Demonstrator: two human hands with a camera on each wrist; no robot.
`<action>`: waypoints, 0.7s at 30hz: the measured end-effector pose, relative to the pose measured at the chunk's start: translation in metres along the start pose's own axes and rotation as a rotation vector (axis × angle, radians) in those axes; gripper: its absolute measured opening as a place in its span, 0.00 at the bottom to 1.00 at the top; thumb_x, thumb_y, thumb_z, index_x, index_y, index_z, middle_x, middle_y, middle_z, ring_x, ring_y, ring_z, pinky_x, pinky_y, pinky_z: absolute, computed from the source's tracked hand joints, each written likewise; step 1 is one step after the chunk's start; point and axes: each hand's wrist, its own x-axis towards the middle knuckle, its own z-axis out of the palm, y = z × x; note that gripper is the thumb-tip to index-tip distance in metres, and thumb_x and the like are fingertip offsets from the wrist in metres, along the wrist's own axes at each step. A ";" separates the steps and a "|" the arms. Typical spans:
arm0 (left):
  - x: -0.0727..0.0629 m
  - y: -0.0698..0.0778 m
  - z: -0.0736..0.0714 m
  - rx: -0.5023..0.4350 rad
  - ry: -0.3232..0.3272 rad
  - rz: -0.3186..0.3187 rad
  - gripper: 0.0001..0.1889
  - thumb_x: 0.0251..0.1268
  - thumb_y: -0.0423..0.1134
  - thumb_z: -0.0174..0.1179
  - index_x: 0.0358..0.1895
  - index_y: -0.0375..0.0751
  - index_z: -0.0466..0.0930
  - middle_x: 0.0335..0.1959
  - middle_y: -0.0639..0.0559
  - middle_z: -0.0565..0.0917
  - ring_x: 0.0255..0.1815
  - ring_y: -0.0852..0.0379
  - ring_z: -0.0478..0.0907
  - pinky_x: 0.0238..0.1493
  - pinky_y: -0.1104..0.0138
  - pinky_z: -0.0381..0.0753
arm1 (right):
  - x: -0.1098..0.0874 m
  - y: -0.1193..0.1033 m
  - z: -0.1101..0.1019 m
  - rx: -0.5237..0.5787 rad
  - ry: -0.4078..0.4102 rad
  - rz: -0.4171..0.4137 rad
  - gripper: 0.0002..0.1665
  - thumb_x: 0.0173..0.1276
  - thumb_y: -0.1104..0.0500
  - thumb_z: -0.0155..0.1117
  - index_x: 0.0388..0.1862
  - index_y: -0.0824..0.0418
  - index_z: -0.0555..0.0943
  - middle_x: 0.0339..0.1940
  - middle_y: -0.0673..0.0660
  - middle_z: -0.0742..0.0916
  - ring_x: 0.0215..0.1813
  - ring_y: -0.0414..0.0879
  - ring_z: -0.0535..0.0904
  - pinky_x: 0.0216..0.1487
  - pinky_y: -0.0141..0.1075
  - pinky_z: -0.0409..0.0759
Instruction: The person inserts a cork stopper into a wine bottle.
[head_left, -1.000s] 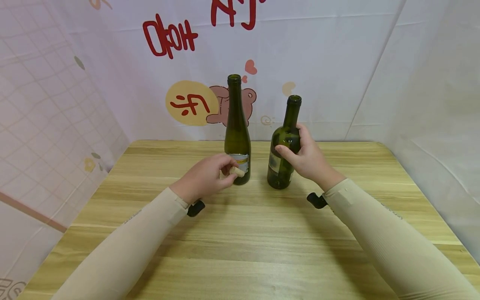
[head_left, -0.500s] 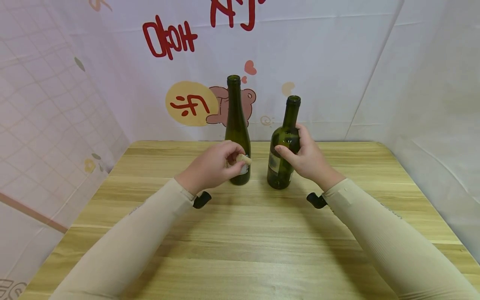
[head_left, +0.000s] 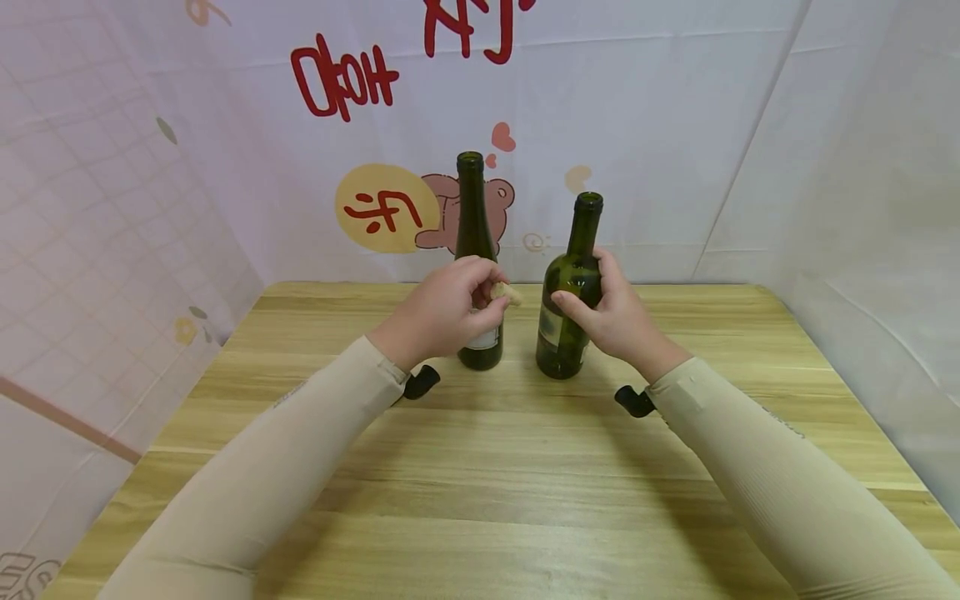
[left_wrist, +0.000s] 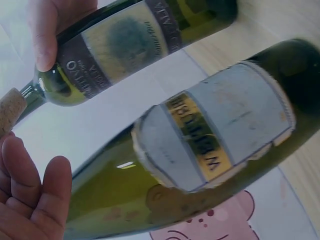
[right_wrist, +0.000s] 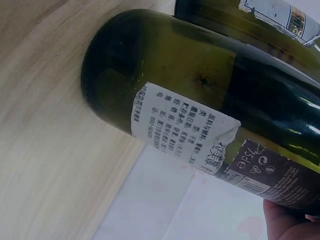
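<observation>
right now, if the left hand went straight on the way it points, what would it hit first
Probably the bottle that the right hand grips, with the cork pinched in the left hand touching first, though depth is unclear.

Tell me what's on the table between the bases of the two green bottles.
At table level, the head view shows only bare tabletop between the taller bottle and the shorter bottle.

Head view: the wooden table [head_left: 480,500] is seen from head height, forward toward 12 o'clock and downward, at middle range. Left-wrist view: the taller bottle [left_wrist: 215,132] and the shorter bottle [left_wrist: 125,45] are seen close up, rolled, bases toward 2 o'clock. Right-wrist view: the shorter bottle is framed closer, base toward 10 o'clock. Parts of both bottles are shared by all views.
</observation>
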 end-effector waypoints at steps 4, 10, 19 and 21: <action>0.007 0.005 -0.002 0.003 0.030 0.023 0.06 0.74 0.38 0.62 0.46 0.40 0.81 0.36 0.51 0.78 0.37 0.56 0.74 0.39 0.65 0.76 | 0.000 0.000 -0.001 -0.003 -0.003 0.010 0.43 0.78 0.51 0.65 0.81 0.59 0.53 0.64 0.66 0.79 0.61 0.61 0.84 0.63 0.61 0.81; 0.018 0.013 -0.008 0.011 0.050 0.032 0.07 0.74 0.38 0.61 0.48 0.40 0.82 0.36 0.51 0.78 0.36 0.56 0.74 0.38 0.66 0.76 | -0.001 0.000 -0.001 -0.010 0.000 0.024 0.43 0.79 0.50 0.65 0.81 0.58 0.54 0.64 0.65 0.79 0.60 0.60 0.84 0.62 0.60 0.82; 0.032 0.022 -0.018 0.013 0.092 0.013 0.08 0.75 0.39 0.60 0.49 0.40 0.82 0.38 0.50 0.78 0.38 0.56 0.73 0.40 0.66 0.76 | -0.001 0.000 0.000 -0.012 0.005 0.023 0.42 0.79 0.50 0.65 0.80 0.58 0.54 0.62 0.65 0.80 0.58 0.60 0.84 0.61 0.58 0.82; 0.035 0.024 -0.020 0.011 0.099 0.013 0.08 0.76 0.39 0.60 0.49 0.40 0.81 0.38 0.50 0.78 0.38 0.55 0.73 0.40 0.65 0.76 | -0.001 0.000 0.000 -0.001 0.002 0.024 0.42 0.78 0.50 0.65 0.80 0.58 0.54 0.62 0.65 0.80 0.59 0.60 0.84 0.61 0.58 0.82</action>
